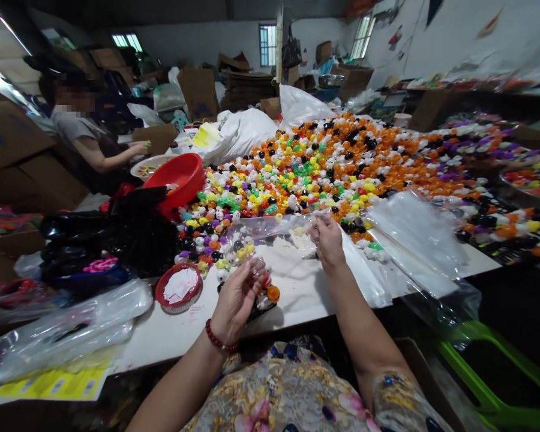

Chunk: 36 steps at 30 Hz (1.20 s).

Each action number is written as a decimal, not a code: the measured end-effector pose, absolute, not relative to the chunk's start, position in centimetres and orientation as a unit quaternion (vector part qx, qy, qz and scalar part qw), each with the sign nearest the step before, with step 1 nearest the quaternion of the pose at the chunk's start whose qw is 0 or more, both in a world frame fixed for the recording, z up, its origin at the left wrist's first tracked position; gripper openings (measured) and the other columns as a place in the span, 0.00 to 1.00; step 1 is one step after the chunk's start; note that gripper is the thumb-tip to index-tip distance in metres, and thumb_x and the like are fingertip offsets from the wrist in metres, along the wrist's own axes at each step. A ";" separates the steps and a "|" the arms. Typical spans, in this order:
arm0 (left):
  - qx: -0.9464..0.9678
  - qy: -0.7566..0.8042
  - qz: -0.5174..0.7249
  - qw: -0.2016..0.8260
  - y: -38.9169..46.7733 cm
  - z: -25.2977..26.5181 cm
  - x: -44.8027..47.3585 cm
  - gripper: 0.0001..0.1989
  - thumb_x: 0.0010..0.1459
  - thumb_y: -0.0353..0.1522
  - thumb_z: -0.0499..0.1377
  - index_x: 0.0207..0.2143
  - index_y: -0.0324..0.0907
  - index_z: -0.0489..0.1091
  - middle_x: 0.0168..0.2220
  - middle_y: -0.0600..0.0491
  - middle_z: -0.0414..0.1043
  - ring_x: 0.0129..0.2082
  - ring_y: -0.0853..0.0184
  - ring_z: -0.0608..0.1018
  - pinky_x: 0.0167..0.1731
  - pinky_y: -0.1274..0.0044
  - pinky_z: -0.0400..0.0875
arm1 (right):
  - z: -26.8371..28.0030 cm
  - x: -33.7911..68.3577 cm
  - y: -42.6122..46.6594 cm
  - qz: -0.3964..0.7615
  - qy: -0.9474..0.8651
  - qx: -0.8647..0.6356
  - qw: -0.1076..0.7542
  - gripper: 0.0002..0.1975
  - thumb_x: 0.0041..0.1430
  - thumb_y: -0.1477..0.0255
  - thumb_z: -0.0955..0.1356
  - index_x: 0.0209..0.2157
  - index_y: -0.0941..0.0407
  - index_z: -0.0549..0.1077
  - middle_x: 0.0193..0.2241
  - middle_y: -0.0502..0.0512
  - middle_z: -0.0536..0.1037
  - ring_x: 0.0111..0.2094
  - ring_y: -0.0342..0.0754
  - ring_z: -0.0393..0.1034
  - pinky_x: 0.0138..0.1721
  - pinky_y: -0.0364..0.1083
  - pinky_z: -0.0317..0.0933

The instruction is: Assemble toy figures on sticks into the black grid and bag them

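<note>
My right hand [329, 243] is closed, thumb and fingertips pinching the edge of a clear plastic bag [274, 227]. The bag stretches leftward above the white tabletop. With fingers curled together, my left hand [239, 294] holds clear plastic near the bag's other end; a red bead bracelet [219, 339] circles that wrist. Small toy pieces, among them an orange one [273, 293], show beside and partly behind the left fingers. Whether these lie in the bag or on the table I cannot tell. Beyond both hands spreads a large heap of small coloured plastic toys [306, 168].
A red basket [180, 309] with paper slips stands left of my left hand. Clear bags [418, 234] lie in a stack at right, and more plastic packs [85, 324] at left. A red basin [180, 180] tilts by the heap. Another person [94, 138] works at far left.
</note>
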<state>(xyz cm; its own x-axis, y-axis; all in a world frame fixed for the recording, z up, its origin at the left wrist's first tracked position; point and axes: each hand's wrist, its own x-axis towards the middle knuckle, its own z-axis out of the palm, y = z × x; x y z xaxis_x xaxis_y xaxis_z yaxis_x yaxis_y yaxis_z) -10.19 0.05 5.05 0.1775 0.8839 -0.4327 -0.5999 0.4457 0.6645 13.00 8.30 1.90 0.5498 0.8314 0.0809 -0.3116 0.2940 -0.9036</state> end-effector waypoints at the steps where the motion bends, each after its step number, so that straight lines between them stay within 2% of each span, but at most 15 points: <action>1: 0.195 0.403 0.493 0.746 0.4 4.7 -10.2 0.08 0.51 0.30 0.69 0.33 0.38 0.75 0.32 0.51 0.78 0.28 0.73 0.78 0.28 0.85 0.74 | 1.7 13.1 8.2 0.376 -0.288 -0.460 0.751 0.17 0.46 0.61 0.73 0.33 0.53 0.66 0.19 0.39 0.66 0.12 0.34 0.49 0.13 0.37 0.43; 3: 0.242 0.399 0.490 0.736 0.9 4.0 -10.2 0.15 0.44 0.35 0.73 0.27 0.38 0.72 0.23 0.56 0.72 0.21 0.77 0.72 0.20 0.86 0.67 | 1.2 13.4 8.0 0.353 -0.302 -0.484 0.741 0.19 0.46 0.58 0.73 0.34 0.53 0.67 0.20 0.40 0.67 0.13 0.35 0.51 0.13 0.37 0.46; 5: 0.296 0.402 0.506 0.703 1.2 3.4 -10.3 0.22 0.37 0.41 0.75 0.22 0.38 0.68 0.18 0.60 0.66 0.17 0.79 0.66 0.18 0.86 0.62 | 1.2 13.9 7.5 0.289 -0.331 -0.537 0.720 0.21 0.47 0.55 0.72 0.37 0.53 0.68 0.25 0.45 0.71 0.17 0.39 0.59 0.17 0.40 0.55; 8: 0.351 0.426 0.547 0.630 1.5 3.0 -10.0 0.29 0.32 0.48 0.74 0.18 0.40 0.60 0.16 0.63 0.60 0.17 0.79 0.63 0.20 0.84 0.62 | 2.2 13.7 5.6 0.096 -0.406 -0.613 0.671 0.24 0.51 0.54 0.72 0.44 0.55 0.69 0.41 0.62 0.75 0.37 0.52 0.72 0.36 0.51 0.69; 11: 0.387 0.437 0.554 0.593 1.7 2.9 -9.4 0.31 0.34 0.51 0.73 0.17 0.42 0.56 0.14 0.64 0.55 0.16 0.78 0.59 0.18 0.83 0.57 | 3.7 11.7 2.5 -0.017 -0.539 -0.608 0.583 0.26 0.53 0.55 0.72 0.48 0.56 0.71 0.48 0.69 0.73 0.51 0.62 0.67 0.53 0.60 0.63; 14: 0.430 0.427 0.520 0.603 1.7 3.1 -8.7 0.31 0.35 0.52 0.72 0.17 0.42 0.56 0.14 0.63 0.57 0.16 0.77 0.59 0.18 0.82 0.56 | 4.5 8.6 -0.6 0.069 -0.687 -0.540 0.481 0.24 0.52 0.59 0.75 0.46 0.56 0.72 0.40 0.62 0.75 0.41 0.55 0.71 0.44 0.53 0.68; 18: 0.500 0.415 0.460 0.605 1.4 3.3 -8.2 0.30 0.37 0.52 0.71 0.17 0.42 0.56 0.16 0.61 0.60 0.18 0.75 0.62 0.19 0.81 0.57 | 4.6 6.3 -2.5 0.161 -0.737 -0.513 0.409 0.06 0.53 0.74 0.73 0.34 0.56 0.73 0.31 0.53 0.75 0.31 0.46 0.70 0.34 0.45 0.65; 22: 0.568 0.422 0.442 0.552 1.5 3.9 -9.2 0.28 0.41 0.50 0.69 0.15 0.43 0.55 0.15 0.60 0.58 0.18 0.74 0.60 0.21 0.79 0.57 | 5.2 7.6 -2.3 0.272 -0.674 -0.515 0.454 0.05 0.55 0.76 0.70 0.26 0.56 0.72 0.23 0.47 0.74 0.25 0.41 0.67 0.27 0.40 0.60; 26: 0.658 0.483 0.416 0.401 2.9 4.6 -11.2 0.26 0.48 0.46 0.64 0.13 0.44 0.53 0.14 0.59 0.53 0.18 0.72 0.58 0.22 0.79 0.55 | 6.2 9.9 -1.4 0.408 -0.523 -0.508 0.550 0.09 0.53 0.64 0.71 0.30 0.54 0.71 0.22 0.44 0.74 0.14 0.37 0.57 0.15 0.38 0.51; 28: 0.692 0.534 0.387 0.294 3.9 4.7 -12.1 0.23 0.50 0.43 0.63 0.14 0.45 0.55 0.15 0.58 0.54 0.20 0.69 0.61 0.24 0.77 0.58 | 6.9 10.6 -0.8 0.434 -0.466 -0.483 0.600 0.15 0.49 0.59 0.73 0.32 0.53 0.70 0.22 0.43 0.74 0.14 0.38 0.60 0.16 0.39 0.55; 30: 0.708 0.556 0.394 0.185 4.7 5.0 -12.7 0.15 0.51 0.41 0.63 0.20 0.45 0.63 0.22 0.54 0.64 0.28 0.62 0.70 0.32 0.73 0.66 | 7.9 10.7 -0.3 0.422 -0.452 -0.466 0.633 0.18 0.47 0.56 0.74 0.31 0.53 0.69 0.22 0.43 0.71 0.17 0.39 0.63 0.19 0.39 0.59; 31: 0.714 0.546 0.417 0.137 5.0 5.3 -12.8 0.11 0.51 0.40 0.63 0.27 0.44 0.68 0.30 0.49 0.70 0.36 0.58 0.73 0.39 0.70 0.68 | 8.4 10.4 -0.2 0.401 -0.464 -0.465 0.638 0.18 0.48 0.56 0.75 0.31 0.53 0.69 0.21 0.43 0.70 0.18 0.39 0.63 0.21 0.39 0.59; 32: 0.724 0.520 0.443 0.095 5.2 5.7 -12.8 0.14 0.51 0.40 0.63 0.37 0.42 0.70 0.40 0.45 0.72 0.46 0.54 0.73 0.46 0.67 0.68 | 9.0 10.0 -0.1 0.372 -0.489 -0.469 0.634 0.17 0.49 0.57 0.75 0.30 0.53 0.69 0.22 0.43 0.69 0.20 0.39 0.62 0.22 0.39 0.59; 34: 0.755 0.444 0.481 0.035 5.5 6.9 -12.3 0.27 0.54 0.40 0.62 0.54 0.40 0.64 0.57 0.40 0.63 0.59 0.52 0.65 0.56 0.63 0.62 | 9.9 8.7 -0.3 0.297 -0.567 -0.480 0.599 0.15 0.52 0.60 0.74 0.27 0.54 0.68 0.21 0.44 0.68 0.21 0.39 0.60 0.23 0.40 0.55; 36: 0.787 0.392 0.476 0.008 6.1 8.4 -11.6 0.26 0.58 0.39 0.59 0.57 0.42 0.61 0.59 0.40 0.60 0.60 0.54 0.65 0.57 0.64 0.61 | 10.4 7.3 -0.5 0.219 -0.651 -0.480 0.546 0.14 0.54 0.63 0.73 0.24 0.54 0.66 0.20 0.44 0.66 0.21 0.40 0.57 0.24 0.41 0.53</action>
<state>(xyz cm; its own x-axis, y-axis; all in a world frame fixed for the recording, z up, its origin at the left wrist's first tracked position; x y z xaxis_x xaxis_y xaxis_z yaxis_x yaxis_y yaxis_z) -11.56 6.05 8.38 0.2390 0.6249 0.7432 0.6100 -0.6921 0.3858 7.27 -0.50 10.38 0.0567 0.8637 0.5007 0.3851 0.4438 -0.8092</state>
